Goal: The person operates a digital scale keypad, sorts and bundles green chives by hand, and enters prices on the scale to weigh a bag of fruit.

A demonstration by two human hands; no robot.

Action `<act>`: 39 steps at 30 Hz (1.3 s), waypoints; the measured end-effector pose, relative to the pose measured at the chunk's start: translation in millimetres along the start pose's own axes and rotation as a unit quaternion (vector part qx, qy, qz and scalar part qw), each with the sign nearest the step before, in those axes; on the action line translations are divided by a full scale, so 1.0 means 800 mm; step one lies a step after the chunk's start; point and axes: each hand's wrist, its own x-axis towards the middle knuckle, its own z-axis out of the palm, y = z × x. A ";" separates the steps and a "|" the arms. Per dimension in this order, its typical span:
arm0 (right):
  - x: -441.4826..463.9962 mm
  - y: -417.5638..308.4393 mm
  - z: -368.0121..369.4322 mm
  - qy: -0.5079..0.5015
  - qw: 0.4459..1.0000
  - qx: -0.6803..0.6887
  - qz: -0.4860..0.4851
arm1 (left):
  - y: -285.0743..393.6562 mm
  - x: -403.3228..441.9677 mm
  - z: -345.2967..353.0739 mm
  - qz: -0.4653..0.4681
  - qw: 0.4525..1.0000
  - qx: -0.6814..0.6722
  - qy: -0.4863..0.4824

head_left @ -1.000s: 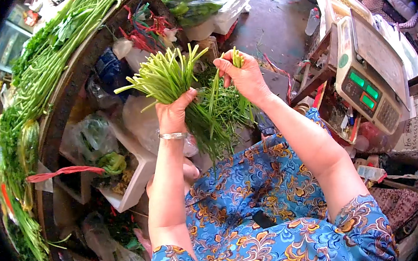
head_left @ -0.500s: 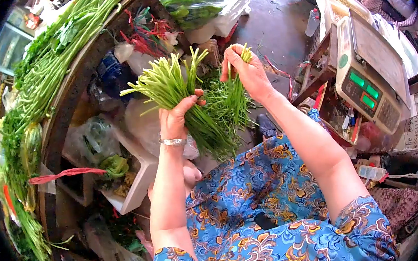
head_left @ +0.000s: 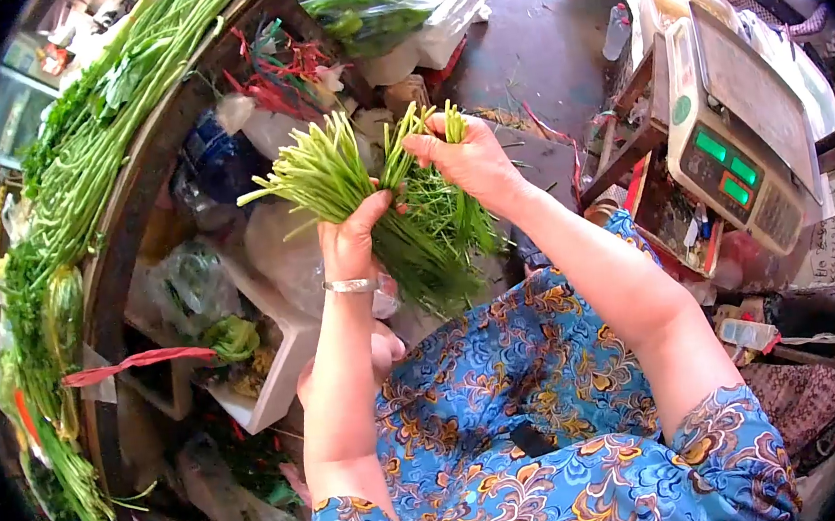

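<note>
My left hand (head_left: 354,231) is closed round a thick bunch of long green stems (head_left: 323,169), their pale cut ends fanned out upward and their thin dark green ends hanging down to the right. A silver bracelet (head_left: 351,287) circles that wrist. At the bunch's right side is my right hand (head_left: 468,160), its thumb and fingertips pinched at the upper stems. A smaller cluster of the same green stems (head_left: 455,126) pokes up from between its fingers and hangs below it. Behind and below the hands lies a loose heap of thin green stalks, partly hidden.
A digital scale (head_left: 737,129) with lit green digits stands at the right. Along the left, bundled greens (head_left: 115,149) lie on a curved shelf. A white foam box (head_left: 278,374), plastic bags and a red strip (head_left: 136,365) are below it. Bagged green vegetables (head_left: 364,14) sit at the top.
My right hand has moved left and slightly down, from apart from the bunch to its upper right stems. My left hand keeps its hold, nearly in place.
</note>
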 end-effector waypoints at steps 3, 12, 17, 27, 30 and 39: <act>0.000 0.002 -0.003 0.013 0.996 0.072 0.051 | -0.008 0.007 -0.006 0.016 1.000 0.004 0.020; 0.019 0.019 -0.023 0.118 0.973 0.189 0.055 | -0.005 0.006 -0.005 0.065 0.995 0.021 0.071; 0.027 0.007 -0.057 0.119 0.948 0.294 -0.002 | 0.001 0.004 -0.016 0.075 0.993 0.004 0.096; 0.000 0.005 0.008 0.005 0.992 0.124 0.014 | -0.005 -0.003 0.006 0.030 0.996 0.063 0.058; 0.002 0.009 0.011 0.032 0.995 0.094 -0.015 | -0.006 -0.002 0.009 0.033 0.996 0.053 0.055; 0.013 0.018 -0.011 0.061 0.990 0.127 0.023 | -0.008 -0.001 0.010 0.042 0.997 0.050 0.050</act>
